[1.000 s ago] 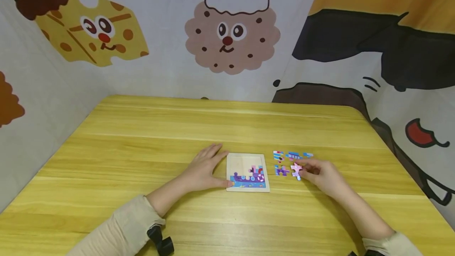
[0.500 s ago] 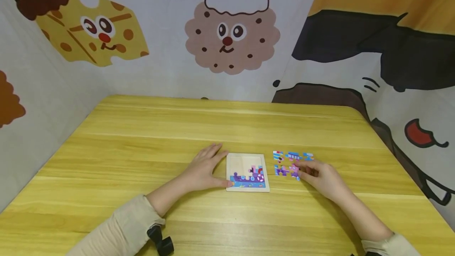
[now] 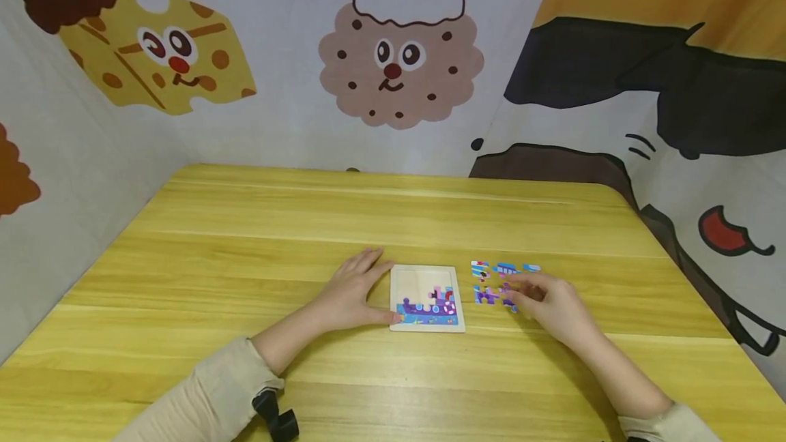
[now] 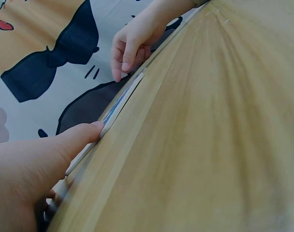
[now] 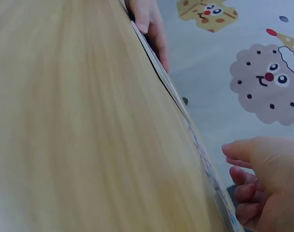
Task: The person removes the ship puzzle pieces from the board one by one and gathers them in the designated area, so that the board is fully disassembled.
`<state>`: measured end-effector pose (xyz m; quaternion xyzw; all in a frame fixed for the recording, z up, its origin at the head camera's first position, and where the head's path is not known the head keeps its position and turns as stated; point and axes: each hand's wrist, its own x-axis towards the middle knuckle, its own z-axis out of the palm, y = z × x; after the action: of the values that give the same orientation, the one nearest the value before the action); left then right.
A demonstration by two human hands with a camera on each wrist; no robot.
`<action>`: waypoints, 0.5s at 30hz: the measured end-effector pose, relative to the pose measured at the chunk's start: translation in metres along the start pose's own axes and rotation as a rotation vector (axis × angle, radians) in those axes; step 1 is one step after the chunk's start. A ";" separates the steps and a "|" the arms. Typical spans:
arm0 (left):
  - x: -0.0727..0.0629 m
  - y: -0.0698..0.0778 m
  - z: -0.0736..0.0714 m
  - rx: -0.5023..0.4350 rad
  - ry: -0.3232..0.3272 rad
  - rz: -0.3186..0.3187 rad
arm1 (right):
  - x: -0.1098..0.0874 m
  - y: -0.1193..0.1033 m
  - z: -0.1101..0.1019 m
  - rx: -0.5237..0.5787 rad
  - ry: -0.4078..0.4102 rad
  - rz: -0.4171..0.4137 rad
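Observation:
In the head view, a small wooden puzzle tray [image 3: 428, 329] lies at mid-table, its lower part filled with a purple and blue ship picture. My left hand [image 3: 346, 297] is spread along the tray's left side, thumb resting on the lower left corner, fingertips at the upper left one. To the right lie several loose jigsaw pieces: a purple one [image 3: 484, 295], a striped one [image 3: 480, 269] and a blue one [image 3: 507, 269] among them. My right hand [image 3: 555, 302] hovers over a pink piece, partly covering it. The right wrist view shows nothing between its thumb and forefinger [image 5: 238, 149].
The wooden table [image 3: 295, 213] extends around the tray on every side. Behind it hangs a cartoon-printed cloth [image 3: 264, 135]. A black strap [image 3: 276, 416] sits at my left sleeve.
My right hand held the pink jigsaw piece, moved it left against the purple piece and let go; the hand has risen slightly. The left hand and the tray have stayed put.

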<state>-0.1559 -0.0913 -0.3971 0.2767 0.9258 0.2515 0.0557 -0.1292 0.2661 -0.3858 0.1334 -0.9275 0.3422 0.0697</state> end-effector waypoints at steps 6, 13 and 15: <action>0.000 0.000 0.000 0.005 0.002 -0.004 | 0.005 -0.011 0.013 0.045 -0.010 -0.024; 0.001 -0.001 0.001 0.015 0.002 -0.006 | 0.009 -0.024 0.026 0.067 -0.044 -0.089; 0.001 -0.001 0.001 0.020 0.000 -0.005 | 0.010 -0.026 0.029 0.060 -0.053 -0.111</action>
<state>-0.1567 -0.0912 -0.3982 0.2749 0.9289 0.2423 0.0535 -0.1317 0.2259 -0.3895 0.1957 -0.9094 0.3620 0.0602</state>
